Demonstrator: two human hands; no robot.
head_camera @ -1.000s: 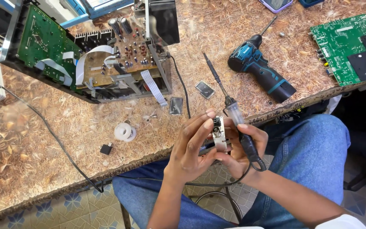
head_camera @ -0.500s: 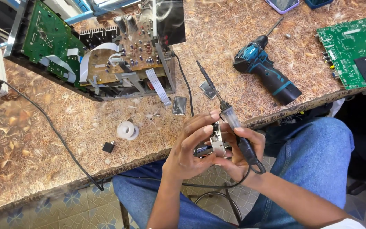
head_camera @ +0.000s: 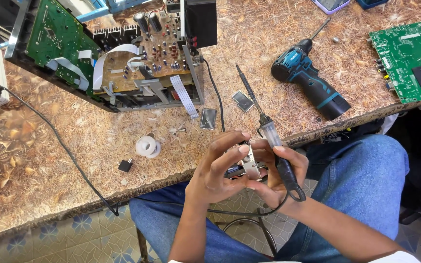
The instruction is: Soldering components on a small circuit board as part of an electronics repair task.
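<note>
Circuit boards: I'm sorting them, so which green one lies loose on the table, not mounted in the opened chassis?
The green circuit board at the table's far right edge, partly under a black plate; the other green board is fixed to the opened chassis.

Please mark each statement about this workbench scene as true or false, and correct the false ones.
1. Both hands hold a small metal component. True.
2. The soldering iron lies on the table, untouched. False: the right hand holds it, tip pointing away.
3. The cordless drill lies on the table. True.
4. The left hand holds the roll of white tape. False: the roll lies on the table, apart from the hands.
5. A green circuit board lies at the table's right edge. True.
</note>
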